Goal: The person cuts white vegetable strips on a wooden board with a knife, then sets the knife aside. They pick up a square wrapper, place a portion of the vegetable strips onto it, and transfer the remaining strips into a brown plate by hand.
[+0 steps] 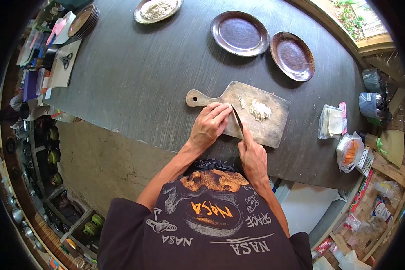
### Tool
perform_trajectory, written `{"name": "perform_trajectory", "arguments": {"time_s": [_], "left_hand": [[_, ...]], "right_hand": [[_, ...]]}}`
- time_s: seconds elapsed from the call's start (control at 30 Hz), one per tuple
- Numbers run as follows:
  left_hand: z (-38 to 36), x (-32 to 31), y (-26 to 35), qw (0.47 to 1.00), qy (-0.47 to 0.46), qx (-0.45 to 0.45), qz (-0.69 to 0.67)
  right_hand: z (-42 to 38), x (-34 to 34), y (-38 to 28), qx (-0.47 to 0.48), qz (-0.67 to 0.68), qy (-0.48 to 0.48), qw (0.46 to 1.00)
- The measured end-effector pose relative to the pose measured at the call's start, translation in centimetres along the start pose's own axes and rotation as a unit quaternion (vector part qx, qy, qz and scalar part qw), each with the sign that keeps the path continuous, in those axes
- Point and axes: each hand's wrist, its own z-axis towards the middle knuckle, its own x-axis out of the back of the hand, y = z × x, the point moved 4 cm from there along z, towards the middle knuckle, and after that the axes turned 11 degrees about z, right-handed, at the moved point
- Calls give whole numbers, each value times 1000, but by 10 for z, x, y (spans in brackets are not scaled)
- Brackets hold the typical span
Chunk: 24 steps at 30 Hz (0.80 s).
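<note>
A wooden cutting board (276,128) with a handle lies near the table's front edge. On it sits a small pile of white shreds (259,110), with a few loose strands to its left. My right hand (253,155) is wrapped round the handle of a knife (236,118), whose blade points up and left over the board. My left hand (210,123) rests on the board's left part, fingers pressed together beside the blade tip. Its fingertips hold down a small white piece (231,106), mostly hidden.
Two brown oval plates (240,33) (292,56) stand behind the board. A plate of white shreds (156,10) is at the back left. Scissors (66,60) and stacked plates (82,21) lie far left. Bagged carrots (350,153) and a plastic packet (330,121) are at right.
</note>
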Motion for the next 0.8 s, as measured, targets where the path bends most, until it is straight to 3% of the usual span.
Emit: {"name": "perform_trajectory", "arguments": {"time_s": [0.47,0.8], "left_hand": [[2,0,-2,1000,13,1,-11],[1,0,1,1000,5,5,-6]], "right_hand": [[4,-2,3,27,38,8,999],[-9,-1,8,12,-30,8,999]]}}
